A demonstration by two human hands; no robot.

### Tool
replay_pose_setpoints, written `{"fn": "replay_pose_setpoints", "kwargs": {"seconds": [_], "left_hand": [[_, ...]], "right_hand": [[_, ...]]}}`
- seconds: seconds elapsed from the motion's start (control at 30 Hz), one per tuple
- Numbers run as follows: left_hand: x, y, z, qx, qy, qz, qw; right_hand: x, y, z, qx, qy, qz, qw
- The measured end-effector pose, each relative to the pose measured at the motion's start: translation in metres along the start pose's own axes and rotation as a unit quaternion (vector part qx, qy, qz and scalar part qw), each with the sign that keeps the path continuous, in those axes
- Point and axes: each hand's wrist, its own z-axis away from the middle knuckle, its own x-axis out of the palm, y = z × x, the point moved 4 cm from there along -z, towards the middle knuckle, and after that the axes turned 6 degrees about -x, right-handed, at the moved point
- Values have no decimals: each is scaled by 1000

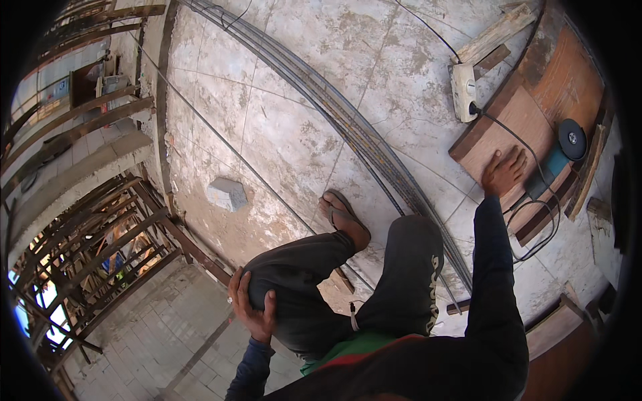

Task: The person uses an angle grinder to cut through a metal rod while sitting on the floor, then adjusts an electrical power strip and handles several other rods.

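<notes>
My right hand (pixel 503 171) rests flat, fingers spread, on a brown wooden board (pixel 535 113) at the right. Just right of it lies an angle grinder (pixel 558 157) with a blue body and a dark disc; the hand does not hold it. Its black cable (pixel 535 230) loops over the floor toward a white socket strip (pixel 463 91). My left hand (pixel 253 307) grips my own left knee in dark trousers. I crouch on a stained tiled floor (pixel 287 120), one sandalled foot (pixel 344 217) forward.
A bundle of long steel bars (pixel 361 137) runs diagonally across the floor past my foot. A grey stone block (pixel 227 194) lies at the left. The slab edge drops at the left to timber scaffolding (pixel 100 240) and a tiled level below. Wood offcuts (pixel 495 33) lie at top right.
</notes>
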Motion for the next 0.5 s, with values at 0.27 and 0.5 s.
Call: {"fn": "replay_pose_setpoints", "kwargs": {"seconds": [0.27,0.5], "left_hand": [[21,12,-125,-86,-125,77,985],[23,-3,-233,-29,-68,46,996]], "right_hand": [[-5,-8,-22,10,-7,14,1000],[1,-5,-12,38,-19,6,999]]}}
